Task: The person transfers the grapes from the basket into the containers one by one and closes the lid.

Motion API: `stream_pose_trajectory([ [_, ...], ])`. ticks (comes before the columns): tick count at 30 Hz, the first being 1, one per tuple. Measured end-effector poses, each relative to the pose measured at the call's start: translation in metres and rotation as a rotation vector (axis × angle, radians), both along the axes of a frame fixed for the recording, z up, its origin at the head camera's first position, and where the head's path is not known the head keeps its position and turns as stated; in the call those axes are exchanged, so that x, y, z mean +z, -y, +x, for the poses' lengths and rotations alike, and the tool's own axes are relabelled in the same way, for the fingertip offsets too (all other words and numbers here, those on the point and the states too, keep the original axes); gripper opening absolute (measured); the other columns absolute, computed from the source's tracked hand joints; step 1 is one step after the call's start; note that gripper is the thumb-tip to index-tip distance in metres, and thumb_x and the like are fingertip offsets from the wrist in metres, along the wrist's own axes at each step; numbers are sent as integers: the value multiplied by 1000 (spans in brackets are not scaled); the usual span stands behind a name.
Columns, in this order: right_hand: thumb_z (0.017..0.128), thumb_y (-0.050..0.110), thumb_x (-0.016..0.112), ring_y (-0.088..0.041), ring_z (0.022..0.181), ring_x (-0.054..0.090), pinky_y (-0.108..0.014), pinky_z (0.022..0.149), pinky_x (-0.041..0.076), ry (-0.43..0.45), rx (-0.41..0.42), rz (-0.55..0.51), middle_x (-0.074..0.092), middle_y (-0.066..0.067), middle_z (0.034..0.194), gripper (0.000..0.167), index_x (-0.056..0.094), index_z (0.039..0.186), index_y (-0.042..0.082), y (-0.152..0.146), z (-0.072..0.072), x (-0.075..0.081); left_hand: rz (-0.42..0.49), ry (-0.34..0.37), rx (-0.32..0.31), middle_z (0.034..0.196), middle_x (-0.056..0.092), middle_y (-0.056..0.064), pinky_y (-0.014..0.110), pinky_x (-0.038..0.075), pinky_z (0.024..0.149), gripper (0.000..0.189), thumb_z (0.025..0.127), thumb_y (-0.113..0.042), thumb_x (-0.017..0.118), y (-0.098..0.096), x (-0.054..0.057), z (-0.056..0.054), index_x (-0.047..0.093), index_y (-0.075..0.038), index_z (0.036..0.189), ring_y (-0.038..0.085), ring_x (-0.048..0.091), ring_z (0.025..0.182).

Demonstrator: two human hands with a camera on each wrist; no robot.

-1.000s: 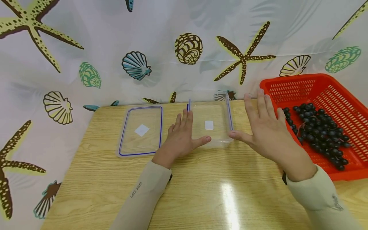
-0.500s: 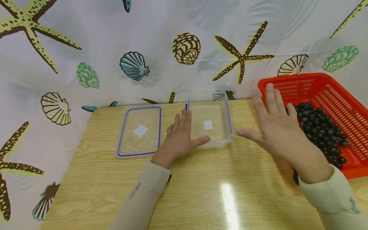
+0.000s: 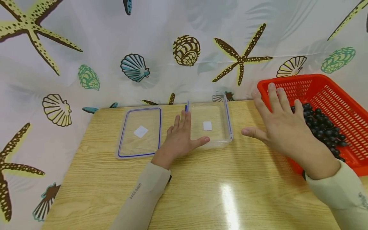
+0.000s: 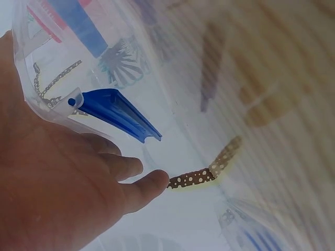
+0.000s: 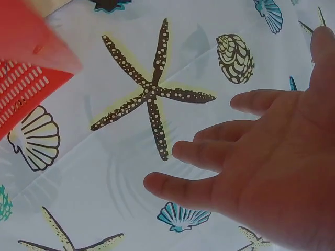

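A clear plastic food container [image 3: 211,134] with blue clips stands at the back middle of the table. My left hand [image 3: 179,140] lies along its left side, fingers straight, thumb across the front; in the left wrist view a blue clip [image 4: 118,112] swings out just past the fingers. My right hand [image 3: 287,134] is raised between the container and the red basket [image 3: 309,83], fingers spread, holding nothing. In the right wrist view the same hand [image 5: 267,167] shows its spread fingers. Dark grapes [image 3: 325,127] lie in the basket, partly hidden behind my right hand.
Left of the container a clear lid [image 3: 139,143] with a blue seal lies flat on the wooden table [image 3: 189,198]. Behind the table hangs a white curtain [image 3: 161,25] printed with shells and starfish. The basket takes up the table's right end.
My right hand has moved right, away from the container's right side and toward the basket, now covering part of the grapes. The left hand has stayed at the container.
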State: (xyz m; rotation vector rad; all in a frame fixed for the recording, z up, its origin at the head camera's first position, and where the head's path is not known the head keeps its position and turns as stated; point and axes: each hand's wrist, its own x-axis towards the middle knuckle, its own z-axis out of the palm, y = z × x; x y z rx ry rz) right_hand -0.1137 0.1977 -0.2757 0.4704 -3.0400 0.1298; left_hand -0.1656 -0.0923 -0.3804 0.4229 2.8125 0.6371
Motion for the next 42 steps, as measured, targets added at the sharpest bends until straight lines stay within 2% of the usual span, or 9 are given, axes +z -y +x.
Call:
stream_pose_trajectory([
  [7, 93, 68, 55, -51, 148, -2, -79, 105, 6, -36, 0, 61, -13, -25, 165, 102, 6, 165, 15, -12, -2, 4, 0, 0, -2, 165, -19, 8, 60, 7, 118, 117, 90, -77, 52, -2, 0, 1, -10, -8, 161, 28, -17, 151],
  [18, 95, 67, 54, -52, 148, -5, -81, 104, 4, -35, -27, 102, -18, -23, 164, 99, 3, 165, 18, -29, -10, 9, 0, 9, -1, 165, -21, 8, 60, 6, 118, 117, 90, -77, 51, -1, -1, 1, -15, -10, 160, 27, -18, 150],
  [23, 95, 68, 53, -53, 148, -3, -81, 104, 4, -28, -42, 85, -20, -22, 164, 101, 2, 164, 17, -36, -16, 11, 2, 8, 5, 165, -21, 6, 59, 5, 118, 117, 90, -78, 51, -1, 0, -1, -15, -12, 160, 26, -19, 150],
  [31, 96, 70, 49, -52, 147, -9, -81, 103, 3, 28, -66, 56, -24, -24, 162, 101, -4, 164, 17, -55, -26, 13, -6, 16, 1, 165, -21, 7, 60, 6, 118, 117, 89, -79, 50, -2, -1, -1, -15, -12, 160, 26, -19, 150],
  [35, 96, 67, 52, -52, 147, -12, -80, 104, 1, 50, -96, 66, -23, -28, 161, 103, -6, 163, 14, -73, -36, 17, 1, 9, 3, 165, -20, 7, 60, 6, 118, 117, 89, -78, 51, -2, -1, -1, -14, -11, 161, 27, -18, 150],
  [38, 96, 64, 54, -55, 146, -6, -81, 103, 6, 69, -115, 67, -20, -32, 160, 102, -5, 163, 13, -90, -46, 17, 8, 10, 6, 165, -20, 8, 60, 6, 118, 117, 90, -77, 52, -2, 0, -1, -13, -10, 161, 27, -18, 150],
  [42, 100, 60, 50, -64, 140, 10, -84, 95, 18, 89, -123, 78, -17, -36, 158, 95, -4, 163, 14, -115, -61, 14, 7, 17, 7, 165, -20, 7, 60, 5, 118, 117, 90, -76, 53, -1, 0, -1, -13, -11, 161, 27, -19, 150],
])
